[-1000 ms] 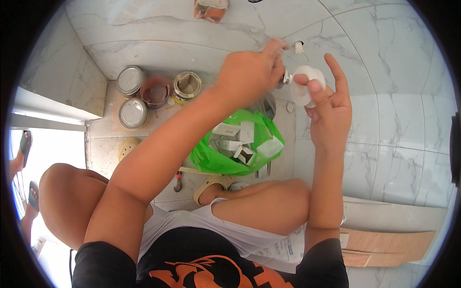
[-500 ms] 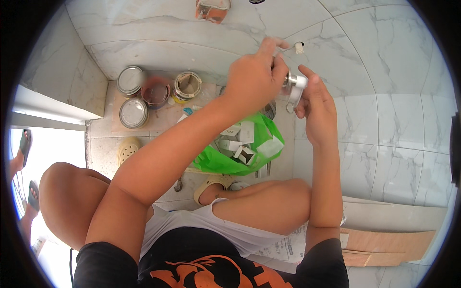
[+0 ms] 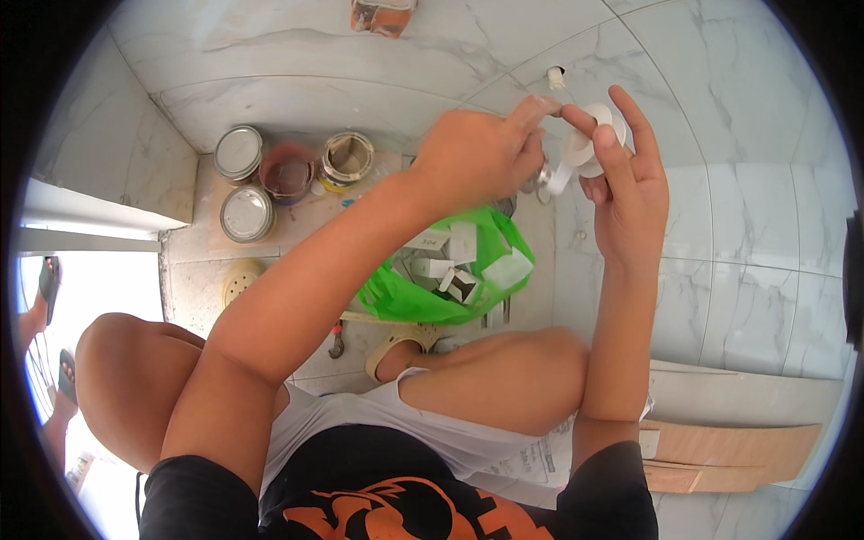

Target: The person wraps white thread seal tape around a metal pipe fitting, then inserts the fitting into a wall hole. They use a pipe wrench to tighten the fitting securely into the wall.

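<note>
My left hand (image 3: 477, 157) is closed on a shiny metal fitting (image 3: 542, 175), mostly hidden by the fingers; its exact kind does not show. A white thread seal tape spool (image 3: 601, 115) is in my right hand (image 3: 625, 171), held by the thumb and curled fingers with one finger raised. A white piece (image 3: 565, 176) beside the fitting looks like tape or part of the spool; I cannot tell which. Just beyond my hands, a pale pipe stub (image 3: 556, 79) comes out of a hole in the tiled wall.
Below my hands sits a green plastic bag (image 3: 405, 301) with several small white boxes. Several paint cans (image 3: 247, 213) stand at the far left. An adjustable wrench (image 3: 337, 342) lies on the floor. Wooden boards (image 3: 738, 450) lie at the right. Another person's feet (image 3: 65, 378) show at the left edge.
My right hand has moved up and slightly right, turning the tape spool so its round side shows. My left hand stays near the same place with the fitting, slightly lower.
</note>
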Demonstrator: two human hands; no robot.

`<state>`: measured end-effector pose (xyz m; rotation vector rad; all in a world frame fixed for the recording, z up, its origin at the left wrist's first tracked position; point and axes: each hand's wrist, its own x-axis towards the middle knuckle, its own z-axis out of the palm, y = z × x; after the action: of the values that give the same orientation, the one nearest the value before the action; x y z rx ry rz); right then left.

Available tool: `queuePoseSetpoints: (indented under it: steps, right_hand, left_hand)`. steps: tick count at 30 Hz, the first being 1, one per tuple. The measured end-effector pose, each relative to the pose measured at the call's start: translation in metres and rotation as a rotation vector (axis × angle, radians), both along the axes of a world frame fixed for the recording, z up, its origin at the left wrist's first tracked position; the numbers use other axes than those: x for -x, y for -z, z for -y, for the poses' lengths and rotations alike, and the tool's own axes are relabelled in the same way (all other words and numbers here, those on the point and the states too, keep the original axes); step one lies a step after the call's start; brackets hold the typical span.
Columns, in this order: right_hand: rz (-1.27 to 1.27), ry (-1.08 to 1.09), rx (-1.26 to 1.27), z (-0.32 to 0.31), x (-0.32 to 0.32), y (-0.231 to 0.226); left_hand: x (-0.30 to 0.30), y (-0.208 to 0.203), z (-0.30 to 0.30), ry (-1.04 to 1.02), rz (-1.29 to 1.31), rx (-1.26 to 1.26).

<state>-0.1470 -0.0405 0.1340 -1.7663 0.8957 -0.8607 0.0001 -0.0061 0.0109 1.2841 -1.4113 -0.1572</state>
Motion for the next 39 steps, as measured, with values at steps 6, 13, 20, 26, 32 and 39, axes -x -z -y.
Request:
queuePoseSetpoints:
  steps: [6, 13, 20, 26, 32, 39]
  right_hand:
    - [-0.149, 0.132, -0.151, 0.014, 0.010, 0.020]
    - [-0.226, -0.002, -0.249, 0.004, 0.008, 0.020]
    - [-0.204, -0.129, 0.017, -0.020, 0.000, 0.015]
    - [-0.054, 0.028, -0.016, 0.005, 0.003, 0.003]
    - [-0.126, 0.156, -0.204, 0.019, 0.011, 0.025]
    - [-0.131, 0.020, -0.311, 0.004, 0.006, 0.031]
  left_hand:
    - [0.008, -0.007, -0.005, 0.122, -0.301, 0.090]
    - [-0.003, -0.009, 0.003, -0.015, -0.517, -0.067]
    - [-0.018, 0.006, 0.013, -0.212, -0.121, -0.128]
    - [0.002, 0.007, 0.003, 0.033, -0.012, -0.024]
    - [0.003, -0.005, -0.004, 0.142, -0.321, 0.003]
    - [-0.002, -0.011, 0.002, 0.025, -0.529, -0.067]
